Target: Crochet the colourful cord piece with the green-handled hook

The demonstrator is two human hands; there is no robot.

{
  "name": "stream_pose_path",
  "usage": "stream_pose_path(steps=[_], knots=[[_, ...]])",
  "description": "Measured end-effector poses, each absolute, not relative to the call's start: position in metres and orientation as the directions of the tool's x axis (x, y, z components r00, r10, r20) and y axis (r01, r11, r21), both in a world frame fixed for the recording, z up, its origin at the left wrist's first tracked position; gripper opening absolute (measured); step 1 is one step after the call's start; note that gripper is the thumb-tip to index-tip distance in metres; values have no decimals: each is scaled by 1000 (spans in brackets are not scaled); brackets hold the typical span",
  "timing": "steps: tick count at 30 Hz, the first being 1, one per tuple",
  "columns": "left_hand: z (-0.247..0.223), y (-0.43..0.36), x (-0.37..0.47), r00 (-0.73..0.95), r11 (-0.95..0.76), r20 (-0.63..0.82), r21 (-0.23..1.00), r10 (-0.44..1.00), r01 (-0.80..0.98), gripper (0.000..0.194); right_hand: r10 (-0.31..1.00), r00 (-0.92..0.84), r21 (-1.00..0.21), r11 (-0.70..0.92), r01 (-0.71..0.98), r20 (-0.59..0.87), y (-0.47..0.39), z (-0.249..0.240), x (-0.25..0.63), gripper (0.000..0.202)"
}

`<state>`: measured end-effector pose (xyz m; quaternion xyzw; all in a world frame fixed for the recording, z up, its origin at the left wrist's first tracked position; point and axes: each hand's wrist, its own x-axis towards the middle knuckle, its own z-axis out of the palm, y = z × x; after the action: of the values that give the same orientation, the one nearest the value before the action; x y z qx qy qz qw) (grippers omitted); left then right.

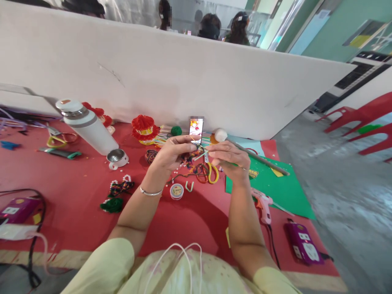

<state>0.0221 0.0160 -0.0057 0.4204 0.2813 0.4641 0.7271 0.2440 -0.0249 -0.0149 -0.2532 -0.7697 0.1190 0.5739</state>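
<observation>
Yellow shirt (pixel 171 271) is lying nearest, short of the scissors (pixel 210 173). Just beyond them, left hand (pixel 175 153) is apparently pinching multicoloured yarn (pixel 190 164), right hand (pixel 230 157) a pale strip (pixel 200 156): close fingertip work, next move probably calling for steadiness. Phone (pixel 196 128) is glowing farther past.

A rigid silver bangle (pixel 151 194) circles the wrist just behind the left hand (pixel 174 153), its metal smooth and narrow. Just behind the right hand (pixel 229 159) sits a thin, pale wristband (pixel 244 168), its details too small to read. Well back from each hand, beyond the bare forearm and elbow, begins a short, pale yellow sleeve, left (pixel 105 261) and right (pixel 274 281). Between them the matching top (pixel 211 277) carries faint pinkish star shapes and small darker specks. Over its front run looping white cords (pixel 200 261), slim and plain.
</observation>
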Motion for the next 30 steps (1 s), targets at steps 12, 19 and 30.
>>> stream_pose_path(steps=[12,19,30], knots=[[-9,20,23,514,269,-15,865,858,-424,25,597,-195,-598,799,62,778,-27,-12,246,16],[-11,12,36,330,25,147,885,932,-465,26,641,-64,-635,767,92,765,-15,-28,220,18],[-7,12,37,343,59,109,894,933,-444,27,650,67,-654,752,83,757,-11,-36,216,17]])
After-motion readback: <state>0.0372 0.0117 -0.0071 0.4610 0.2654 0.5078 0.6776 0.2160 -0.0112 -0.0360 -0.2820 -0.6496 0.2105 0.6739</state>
